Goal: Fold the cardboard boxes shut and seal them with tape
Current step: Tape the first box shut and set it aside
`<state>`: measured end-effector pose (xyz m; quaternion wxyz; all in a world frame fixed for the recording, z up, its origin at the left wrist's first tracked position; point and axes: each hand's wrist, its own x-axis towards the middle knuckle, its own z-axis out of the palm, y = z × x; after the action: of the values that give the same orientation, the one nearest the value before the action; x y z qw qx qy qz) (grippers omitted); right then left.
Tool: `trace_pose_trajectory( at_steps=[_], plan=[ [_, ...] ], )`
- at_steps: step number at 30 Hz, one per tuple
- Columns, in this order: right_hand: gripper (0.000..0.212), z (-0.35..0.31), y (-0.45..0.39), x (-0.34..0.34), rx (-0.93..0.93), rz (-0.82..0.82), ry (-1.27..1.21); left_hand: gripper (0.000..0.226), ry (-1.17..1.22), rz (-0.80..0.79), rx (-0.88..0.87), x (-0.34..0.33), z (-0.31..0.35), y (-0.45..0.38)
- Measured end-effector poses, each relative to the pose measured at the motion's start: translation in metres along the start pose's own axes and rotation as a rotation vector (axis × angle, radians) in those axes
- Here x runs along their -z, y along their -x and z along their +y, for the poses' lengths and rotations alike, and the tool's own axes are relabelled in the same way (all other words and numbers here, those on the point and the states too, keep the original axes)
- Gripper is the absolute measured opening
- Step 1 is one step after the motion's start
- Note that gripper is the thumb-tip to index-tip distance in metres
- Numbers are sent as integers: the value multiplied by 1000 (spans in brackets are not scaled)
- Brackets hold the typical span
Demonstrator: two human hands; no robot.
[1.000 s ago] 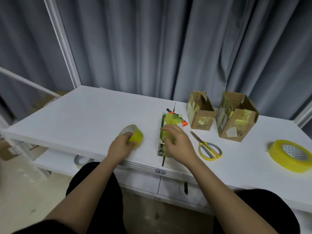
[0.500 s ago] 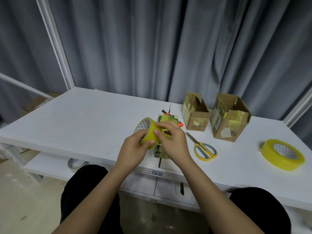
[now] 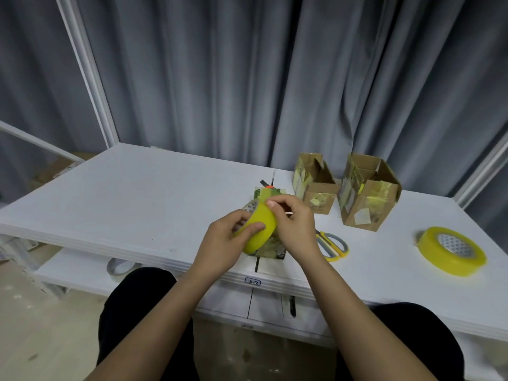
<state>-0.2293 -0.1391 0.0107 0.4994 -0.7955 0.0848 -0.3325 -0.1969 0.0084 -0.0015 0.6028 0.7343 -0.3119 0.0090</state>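
Observation:
My left hand grips a small roll of yellow tape lifted above the white table. My right hand curls over the roll's right side, fingertips on its upper edge. Beneath both hands lies a flattened, tape-covered cardboard box, mostly hidden. Two open cardboard boxes stand further back: a smaller one and a larger one, both patched with yellow tape.
Yellow-handled scissors lie just right of my right hand. A big yellow tape roll lies flat at the right. An orange-tipped cutter peeks out behind the flat box. Another tape roll sits on the lower shelf.
My left hand lifted the small tape roll off the table and carried it right over the flat box. My right hand left the box and came onto the roll.

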Motion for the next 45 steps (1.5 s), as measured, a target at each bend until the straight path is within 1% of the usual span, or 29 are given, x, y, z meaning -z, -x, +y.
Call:
trace_pose_trajectory(
  at_steps=[1, 2, 3, 5, 6, 8, 10, 11, 13, 15, 16, 18, 19, 20, 21, 22, 23, 25, 26, 27, 29, 31, 36, 40, 42, 45],
  plan=[
    [16, -1, -1, 1, -41, 5, -43, 5, 18, -49, 0, 0, 2, 1],
    [17, -1, -1, 3, -64, 14, -72, 4, 27, -130, -4, 1, 3, 3],
    [18, -1, -2, 5, -72, 19, -88, 9, 19, -219, -14, 2, 2, 5],
    [18, 1, -3, 10, -71, -15, -76, 20, -113, -343, -64, 3, -3, 8],
    [18, 4, -3, 12, -72, -31, -59, 22, -197, -369, -86, 2, -7, 8],
    [17, 9, -1, 17, -100, 25, -57, 20, -267, -340, -73, 1, -14, 7],
    [16, 13, -2, 23, -99, 121, -77, 17, -255, -242, 19, 3, -21, 2],
    [18, 14, -2, 25, -74, 133, -65, 19, -264, -186, 69, 6, -25, -2],
    [23, 12, -2, 26, -34, 123, -29, 36, -292, -91, 131, 10, -28, -11],
    [21, 10, -7, 27, -64, 143, -48, 48, -311, -46, 158, 9, -23, -20],
    [20, 9, -11, 27, -91, 166, -62, 51, -264, -45, 162, 8, -19, -22],
    [19, 10, -20, 28, -164, 201, -95, 51, 6, -91, 148, 8, -12, -21],
    [18, 11, -24, 30, -215, 197, -122, 47, 159, -120, 139, 7, -10, -19],
    [19, 13, -28, 31, -265, 186, -144, 39, 256, -148, 122, 7, -9, -17],
    [19, 15, -30, 31, -307, 176, -150, 32, 271, -170, 100, 7, -9, -15],
    [20, 16, -31, 33, -336, 180, -145, 30, 214, -172, 85, 8, -11, -14],
    [19, 16, -32, 35, -348, 203, -145, 30, 90, -138, 83, 9, -15, -16],
    [19, 17, -35, 40, -310, 250, -162, 33, -268, 1, 117, 17, -25, -26],
    [20, 16, -35, 40, -290, 234, -168, 35, -428, 58, 155, 22, -30, -32],
    [20, 15, -34, 39, -295, 201, -171, 37, -535, 87, 187, 28, -34, -37],
    [19, 19, -34, 37, -370, 161, -197, 41, -584, 92, 176, 34, -40, -46],
    [18, 25, -36, 39, -454, 170, -259, 40, -582, 72, 114, 32, -41, -55],
    [7, 45, -38, 49, -508, 124, -334, 38, -721, 1, 7, 23, -47, -76],
    [6, 64, -38, 45, -493, 175, -232, 45, -856, -36, -16, 15, -58, -88],
    [8, 74, -37, 42, -492, 182, -178, 42, -869, -42, -19, 12, -63, -92],
    [8, 89, -37, 36, -532, 209, -162, 38, -893, -69, -17, 9, -71, -99]
  ],
)
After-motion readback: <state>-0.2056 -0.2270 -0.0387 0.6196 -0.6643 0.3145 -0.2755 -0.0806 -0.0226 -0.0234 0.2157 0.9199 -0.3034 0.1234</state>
